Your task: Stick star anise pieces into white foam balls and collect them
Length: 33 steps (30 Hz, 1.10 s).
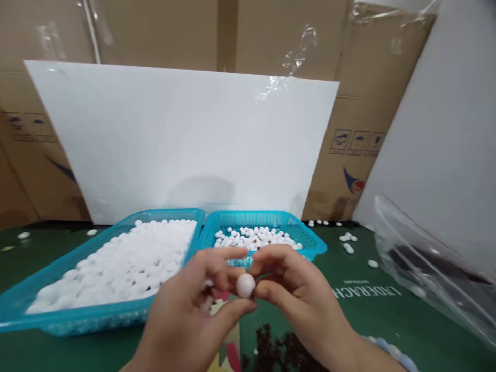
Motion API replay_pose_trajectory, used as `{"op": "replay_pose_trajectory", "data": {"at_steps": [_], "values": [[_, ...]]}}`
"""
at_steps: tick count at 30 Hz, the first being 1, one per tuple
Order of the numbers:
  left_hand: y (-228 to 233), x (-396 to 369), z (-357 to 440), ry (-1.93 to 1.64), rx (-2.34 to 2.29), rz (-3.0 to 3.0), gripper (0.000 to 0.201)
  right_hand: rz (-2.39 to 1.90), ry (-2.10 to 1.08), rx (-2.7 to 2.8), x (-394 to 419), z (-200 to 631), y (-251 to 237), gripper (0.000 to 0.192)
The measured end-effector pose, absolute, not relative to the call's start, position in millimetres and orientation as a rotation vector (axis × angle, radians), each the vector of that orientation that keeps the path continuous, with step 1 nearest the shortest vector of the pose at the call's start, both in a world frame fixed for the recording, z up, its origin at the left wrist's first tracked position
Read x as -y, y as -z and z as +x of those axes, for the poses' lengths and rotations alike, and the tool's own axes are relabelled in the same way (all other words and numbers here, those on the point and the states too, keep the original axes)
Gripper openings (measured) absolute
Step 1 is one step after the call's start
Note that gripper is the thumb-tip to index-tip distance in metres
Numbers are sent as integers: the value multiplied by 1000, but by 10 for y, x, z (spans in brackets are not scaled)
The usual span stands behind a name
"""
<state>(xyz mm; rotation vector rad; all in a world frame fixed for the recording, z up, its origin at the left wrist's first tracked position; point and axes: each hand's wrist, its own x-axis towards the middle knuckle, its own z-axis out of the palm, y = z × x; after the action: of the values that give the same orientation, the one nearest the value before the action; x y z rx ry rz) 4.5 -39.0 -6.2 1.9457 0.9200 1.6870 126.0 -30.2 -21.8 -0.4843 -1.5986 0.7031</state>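
Left hand [186,315], right hand [306,299], white ball [245,285] pinched between

Both hands, left hand [186,310] and right hand [298,294], pinch one white ball [245,285]; teal baskets [77,315] at eleven o'clock.

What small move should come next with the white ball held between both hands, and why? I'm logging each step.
Probably set the white ball into the right basket. Left hand and right hand pinch it just before that basket, whose balls carry dark spots; dark bits lie below the hands.
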Motion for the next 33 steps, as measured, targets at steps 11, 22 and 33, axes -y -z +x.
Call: {"op": "replay_pose_trajectory", "data": {"at_steps": [11, 22, 33], "values": [[57, 456, 104, -1971, -901, 1826, 25, -410, -48, 1723, 372, 1284, 104, 15], [132, 462, 90, -1888, -806, 2387, 26, -443, 237, 1600, 402, 1207, 148, 15], [112, 437, 78, -1871, -585, 2329, 27, -411, 356, 1978, 295, 1462, 250, 24]]}}
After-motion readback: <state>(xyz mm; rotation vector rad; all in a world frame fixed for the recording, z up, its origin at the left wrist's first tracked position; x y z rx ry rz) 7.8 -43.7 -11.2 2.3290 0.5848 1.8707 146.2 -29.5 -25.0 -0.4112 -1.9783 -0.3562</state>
